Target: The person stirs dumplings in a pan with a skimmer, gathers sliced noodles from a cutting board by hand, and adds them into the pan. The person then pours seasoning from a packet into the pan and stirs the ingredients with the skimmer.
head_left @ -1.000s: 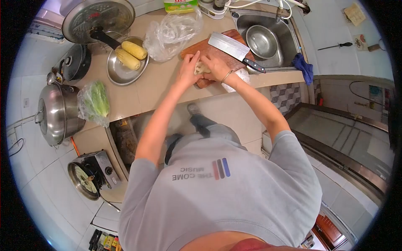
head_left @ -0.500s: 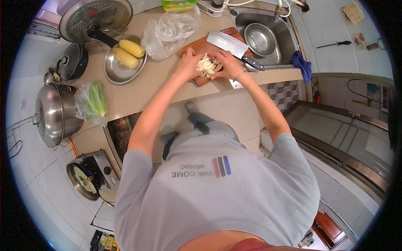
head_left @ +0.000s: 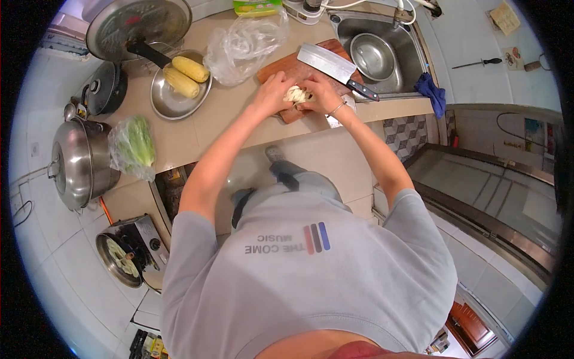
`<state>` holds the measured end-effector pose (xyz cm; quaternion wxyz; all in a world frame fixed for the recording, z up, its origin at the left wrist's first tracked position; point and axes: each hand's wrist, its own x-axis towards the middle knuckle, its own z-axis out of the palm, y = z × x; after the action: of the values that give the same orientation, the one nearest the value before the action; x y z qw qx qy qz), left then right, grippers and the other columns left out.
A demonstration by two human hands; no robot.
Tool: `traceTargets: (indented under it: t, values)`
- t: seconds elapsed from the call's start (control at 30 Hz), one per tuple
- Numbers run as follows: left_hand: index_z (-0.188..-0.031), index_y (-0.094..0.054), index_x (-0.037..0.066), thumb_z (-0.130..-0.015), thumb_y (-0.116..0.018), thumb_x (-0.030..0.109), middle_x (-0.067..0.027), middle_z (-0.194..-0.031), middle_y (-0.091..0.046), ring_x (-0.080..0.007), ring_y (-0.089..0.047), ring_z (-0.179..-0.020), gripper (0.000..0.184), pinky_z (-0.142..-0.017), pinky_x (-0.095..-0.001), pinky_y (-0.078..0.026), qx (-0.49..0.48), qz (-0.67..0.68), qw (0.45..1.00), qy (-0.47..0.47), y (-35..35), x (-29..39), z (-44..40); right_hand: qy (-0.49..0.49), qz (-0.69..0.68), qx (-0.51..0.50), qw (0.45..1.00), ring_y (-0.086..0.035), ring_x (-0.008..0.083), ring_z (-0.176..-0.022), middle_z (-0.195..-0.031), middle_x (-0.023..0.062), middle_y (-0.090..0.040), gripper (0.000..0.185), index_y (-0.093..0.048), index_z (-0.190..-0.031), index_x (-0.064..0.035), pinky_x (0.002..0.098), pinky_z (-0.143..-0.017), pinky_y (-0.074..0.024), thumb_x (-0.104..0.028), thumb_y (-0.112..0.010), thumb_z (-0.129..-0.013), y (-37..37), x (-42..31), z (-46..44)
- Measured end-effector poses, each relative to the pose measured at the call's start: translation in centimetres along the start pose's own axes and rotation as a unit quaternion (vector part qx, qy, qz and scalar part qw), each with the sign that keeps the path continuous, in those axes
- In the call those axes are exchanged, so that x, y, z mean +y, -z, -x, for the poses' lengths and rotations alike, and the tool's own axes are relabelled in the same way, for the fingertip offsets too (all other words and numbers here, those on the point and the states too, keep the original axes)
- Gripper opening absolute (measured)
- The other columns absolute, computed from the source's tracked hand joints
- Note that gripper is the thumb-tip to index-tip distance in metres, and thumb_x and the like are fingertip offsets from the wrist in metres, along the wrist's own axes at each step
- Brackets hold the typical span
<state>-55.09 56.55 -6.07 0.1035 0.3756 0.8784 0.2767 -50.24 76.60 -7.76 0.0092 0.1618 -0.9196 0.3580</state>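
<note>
Board (head_left: 287, 67) partly hidden; left hand (head_left: 270, 96), right hand (head_left: 325, 97): fingers curled round pale strips (head_left: 295, 94), grip unclear.

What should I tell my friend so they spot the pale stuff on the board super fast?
Start at the sink at the top right, then go left to the brown board. On it, between the left hand and the right hand, sits a small heap of pale strips. They lie jumbled together, unlike the knife nearby, which is wide-bladed and shiny.

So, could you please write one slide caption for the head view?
Both hands cup a pile of pale strips on a wooden cutting board, near a cleaver.
</note>
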Motion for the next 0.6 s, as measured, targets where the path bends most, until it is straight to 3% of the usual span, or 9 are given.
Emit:
traceTargets:
  t: [0.13,0.37,0.43,0.47,0.53,0.57,0.6]
  values:
    - [-0.104,-0.052,0.006,-0.061,-0.076,0.008,-0.013,-0.102,-0.052,-0.0339,-0.052,-0.098,0.05,-0.081,-0.043,-0.046,0.008,-0.047,0.998,-0.03,-0.3,0.5,0.4,-0.04,0.016,-0.045,0.998,-0.058,0.0378,-0.091,-0.098,0.0184,-0.058,0.051,-0.061,-0.105,-0.0053,0.0435,-0.08,-0.0491,-0.017,-0.078,-0.059,-0.4,-1.1,0.0]
    - [-0.098,-0.054,0.004,-0.061,-0.074,0.007,-0.0126,-0.098,-0.058,-0.0351,-0.054,-0.095,0.043,-0.077,-0.0423,-0.047,0.066,-0.024,0.997,-0.032,-1.2,0.1,1.5,-0.024,0.012,-0.024,0.999,-0.06,0.0376,-0.09,-0.097,0.0196,-0.062,0.044,-0.062,-0.102,-0.0051,0.0433,-0.077,-0.0499,-0.016,-0.075,-0.061,-0.8,-2.0,-0.1]
    - [-0.098,-0.056,0.004,-0.065,-0.071,0.008,-0.0102,-0.093,-0.061,-0.028,-0.059,-0.088,0.036,-0.074,-0.0369,-0.048,-0.004,0.098,0.993,0.063,-1.1,-0.5,0.8,-0.071,-0.023,-0.09,0.993,-0.063,0.0356,-0.085,-0.092,0.0185,-0.066,0.038,-0.065,-0.097,-0.0039,0.0409,-0.075,-0.0507,-0.019,-0.075,-0.063,0.5,-1.9,-1.4]
    - [-0.098,-0.056,0.004,-0.065,-0.071,0.008,-0.0102,-0.093,-0.061,-0.028,-0.059,-0.088,0.036,-0.074,-0.0369,-0.048,-0.002,0.099,0.993,0.065,-0.8,-1.0,0.3,-0.071,-0.022,-0.092,0.993,-0.063,0.0356,-0.085,-0.092,0.0185,-0.066,0.038,-0.065,-0.097,-0.0039,0.0409,-0.075,-0.0507,-0.019,-0.075,-0.063,1.1,-1.8,-2.1]
    - [-0.1,-0.058,0.004,-0.07,-0.067,0.01,-0.0054,-0.09,-0.062,-0.017,-0.06,-0.082,0.031,-0.07,-0.0315,-0.047,-0.038,0.322,0.939,0.114,0.6,-1.2,-0.6,-0.091,-0.067,-0.104,0.988,-0.065,0.0333,-0.08,-0.087,0.0183,-0.067,0.036,-0.066,-0.093,-0.0036,0.0389,-0.073,-0.0508,-0.023,-0.075,-0.065,2.7,-1.8,-3.9]
    - [-0.104,-0.057,0.005,-0.074,-0.064,0.01,-0.0007,-0.092,-0.06,-0.0092,-0.055,-0.082,0.031,-0.069,-0.0274,-0.047,-0.064,0.362,0.917,0.156,1.8,-0.6,-0.9,-0.079,-0.12,-0.107,0.984,-0.065,0.0325,-0.08,-0.087,0.0189,-0.067,0.039,-0.066,-0.094,-0.0037,0.0382,-0.072,-0.0505,-0.029,-0.075,-0.065,3.6,-2.0,-4.6]
    - [-0.104,-0.057,0.005,-0.074,-0.064,0.01,-0.0007,-0.092,-0.06,-0.0092,-0.055,-0.082,0.031,-0.069,-0.0274,-0.047,-0.062,0.363,0.916,0.157,2.7,0.1,-1.1,-0.084,-0.067,-0.15,0.983,-0.065,0.0334,-0.08,-0.088,0.0197,-0.067,0.041,-0.066,-0.097,-0.004,0.0377,-0.072,-0.0504,-0.031,-0.073,-0.066,4.7,-2.3,-5.7]
